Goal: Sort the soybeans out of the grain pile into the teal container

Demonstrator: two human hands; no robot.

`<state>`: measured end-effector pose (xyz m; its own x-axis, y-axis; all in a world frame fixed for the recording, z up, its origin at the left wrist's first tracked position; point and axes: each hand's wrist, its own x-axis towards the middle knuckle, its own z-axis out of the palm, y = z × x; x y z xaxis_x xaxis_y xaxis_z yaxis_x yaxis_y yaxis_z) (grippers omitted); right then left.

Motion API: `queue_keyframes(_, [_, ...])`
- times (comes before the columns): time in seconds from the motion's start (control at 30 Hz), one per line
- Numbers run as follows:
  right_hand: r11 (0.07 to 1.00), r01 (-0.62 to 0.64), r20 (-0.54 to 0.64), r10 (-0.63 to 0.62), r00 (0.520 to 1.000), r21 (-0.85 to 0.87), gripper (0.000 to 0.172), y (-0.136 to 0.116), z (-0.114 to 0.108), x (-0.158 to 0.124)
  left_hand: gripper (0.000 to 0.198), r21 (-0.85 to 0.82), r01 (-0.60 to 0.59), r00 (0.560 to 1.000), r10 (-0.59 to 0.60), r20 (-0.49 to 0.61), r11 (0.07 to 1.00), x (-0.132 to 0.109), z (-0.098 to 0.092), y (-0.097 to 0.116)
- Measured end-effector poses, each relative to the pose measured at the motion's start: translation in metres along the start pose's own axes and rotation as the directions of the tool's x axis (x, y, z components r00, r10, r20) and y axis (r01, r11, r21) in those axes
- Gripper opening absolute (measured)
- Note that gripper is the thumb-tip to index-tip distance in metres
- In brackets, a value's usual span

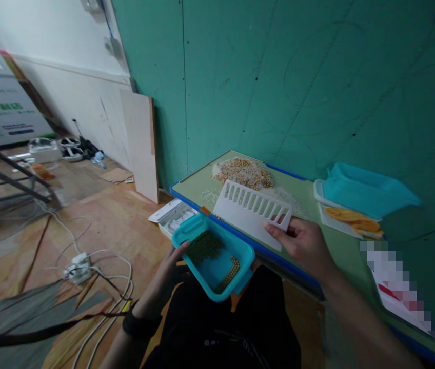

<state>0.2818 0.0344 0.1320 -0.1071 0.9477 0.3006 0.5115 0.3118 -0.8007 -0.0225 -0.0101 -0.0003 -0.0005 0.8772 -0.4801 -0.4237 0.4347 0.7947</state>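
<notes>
My left hand (177, 261) grips the left rim of a blue plastic container (217, 261), thumb over the edge, held just below the table's front edge. Inside lie a heap of small green beans (204, 247) and a curved strip of yellowish beans (228, 277). Between the thumb and fingers of my right hand (298, 238) is a white slotted plastic scraper (246, 218), tilted over the table edge with its row of slots facing away from me. Behind it, a pile of yellow beans mixed with pale grains (242, 171) is spread on the table.
The green table (192, 187) has a blue edge and stands against a green wall (221, 92). On its right are a blue bin (367, 187), a white tray with an orange cloth (352, 220). A white box (175, 215), cables and a power strip (79, 267) lie on the floor leftward.
</notes>
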Motion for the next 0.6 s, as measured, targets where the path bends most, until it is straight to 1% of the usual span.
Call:
queue_keyframes(0.13, [0.987,0.077,0.030,-0.073,0.997,-0.140,0.029,-0.004,0.000,-0.008,0.090,-0.002,-0.004,1.000,0.004,0.008,1.000,-0.002,0.002,0.001])
queue_keyframes(0.27, [0.975,0.111,0.039,-0.106,0.994,-0.195,0.028,-0.004,0.000,-0.010,0.085,0.005,-0.004,1.000,0.004,-0.001,1.000,-0.002,0.002,0.000])
queue_keyframes(0.5, [0.945,0.166,0.036,-0.163,0.986,-0.282,0.023,-0.004,-0.016,-0.020,0.088,0.010,0.003,1.000,-0.002,-0.027,1.000,-0.002,0.002,0.001])
queue_keyframes(0.6, [0.939,0.170,0.020,-0.172,0.985,-0.299,0.024,-0.004,-0.018,-0.023,0.089,-0.007,-0.009,1.000,0.009,-0.007,1.000,-0.003,0.004,0.001])
